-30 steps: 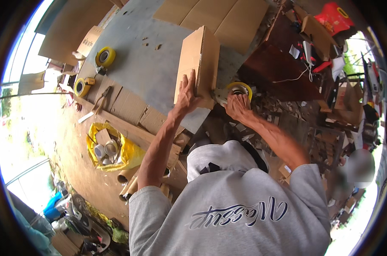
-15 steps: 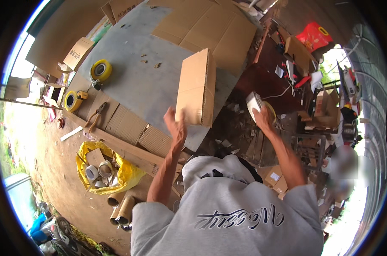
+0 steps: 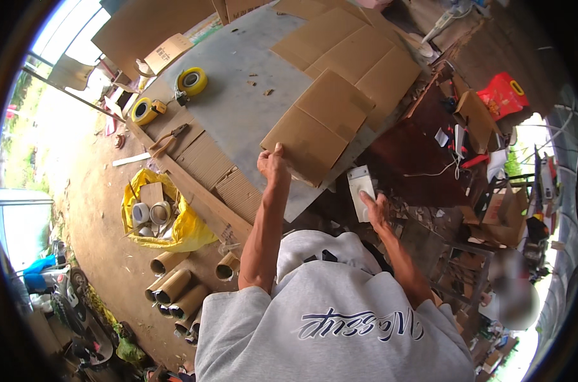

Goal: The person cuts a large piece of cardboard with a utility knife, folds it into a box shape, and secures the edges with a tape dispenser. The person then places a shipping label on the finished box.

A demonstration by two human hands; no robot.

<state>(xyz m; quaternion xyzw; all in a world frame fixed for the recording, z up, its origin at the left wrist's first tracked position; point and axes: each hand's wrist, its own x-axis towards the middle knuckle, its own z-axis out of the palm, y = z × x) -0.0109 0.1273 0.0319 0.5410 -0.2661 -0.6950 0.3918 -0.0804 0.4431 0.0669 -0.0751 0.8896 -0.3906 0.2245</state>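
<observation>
A brown cardboard box (image 3: 321, 121) lies at a slant on the grey tabletop (image 3: 232, 70), near its front right edge. My left hand (image 3: 274, 165) grips the box's near left corner, with the thumb on top and the fingers partly hidden below. To the right of the box and apart from it, my right hand (image 3: 375, 207) is closed around a pale, flat-sided tape dispenser (image 3: 360, 184). Its tape roll is hidden from this angle.
Flat cardboard (image 3: 333, 38) covers the table's far right. Two yellow tape rolls (image 3: 197, 77) and pliers (image 3: 169, 140) lie at the left. A yellow bag (image 3: 197, 235) holding tape rolls and several cardboard tubes (image 3: 174, 286) are on the floor. A dark red surface (image 3: 416, 159) stands right.
The box has tipped from upright to a lower, slanted position. My left hand now grips its corner. My right hand has drawn the tape dispenser slightly left and down, turning it.
</observation>
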